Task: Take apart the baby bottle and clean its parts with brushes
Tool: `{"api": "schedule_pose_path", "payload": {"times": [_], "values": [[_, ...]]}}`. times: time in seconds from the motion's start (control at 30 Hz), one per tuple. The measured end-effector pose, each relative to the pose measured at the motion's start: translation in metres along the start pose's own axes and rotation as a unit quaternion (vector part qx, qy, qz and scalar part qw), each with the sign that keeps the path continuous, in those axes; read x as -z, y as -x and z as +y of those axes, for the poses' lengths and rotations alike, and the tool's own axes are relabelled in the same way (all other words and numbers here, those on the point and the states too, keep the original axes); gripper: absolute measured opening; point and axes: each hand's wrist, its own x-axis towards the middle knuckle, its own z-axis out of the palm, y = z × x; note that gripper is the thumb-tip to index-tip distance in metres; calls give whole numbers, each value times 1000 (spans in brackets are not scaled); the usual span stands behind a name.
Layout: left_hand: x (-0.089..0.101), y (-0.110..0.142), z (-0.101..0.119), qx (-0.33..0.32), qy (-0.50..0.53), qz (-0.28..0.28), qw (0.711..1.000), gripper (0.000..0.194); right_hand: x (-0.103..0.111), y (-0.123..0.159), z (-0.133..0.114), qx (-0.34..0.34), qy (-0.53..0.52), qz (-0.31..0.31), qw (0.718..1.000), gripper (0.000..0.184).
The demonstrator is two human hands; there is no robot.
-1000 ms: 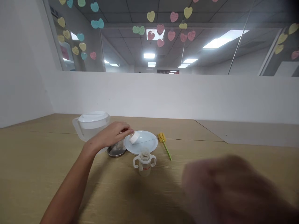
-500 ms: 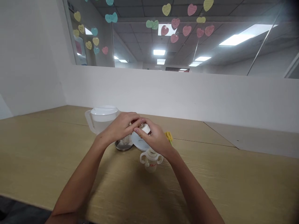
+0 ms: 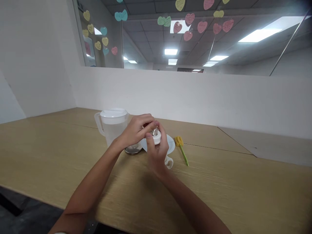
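Two hands, left (image 3: 137,131) and right (image 3: 157,153), grip what seems a white cap (image 3: 156,139).

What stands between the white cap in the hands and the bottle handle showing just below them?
From this view, only the right hand does: it lies between the white cap, which the left hand also holds, and the bottle handle, hiding most of the bottle. No other object shows between them.

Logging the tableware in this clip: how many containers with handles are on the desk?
2. A clear plastic pitcher with a white lid stands left of the hands, and a bottle shows only a white handle beside the right hand. Others could be hidden behind the hands.
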Motion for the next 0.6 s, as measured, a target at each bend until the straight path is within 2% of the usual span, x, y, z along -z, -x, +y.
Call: {"api": "schedule_pose_path", "payload": {"times": [0.17,0.37,0.6], "values": [[-9,-1,6,-15,11,29,999,31,0,8,4,7,-15,49,999,42],[-23,2,14,-11,-22,145,989,30,-2,8,-3,1,21,87,996,37],[-31,5,16,-39,-53,228,971,26,-6,9,-10,-22,-28,100,994,37]]}}
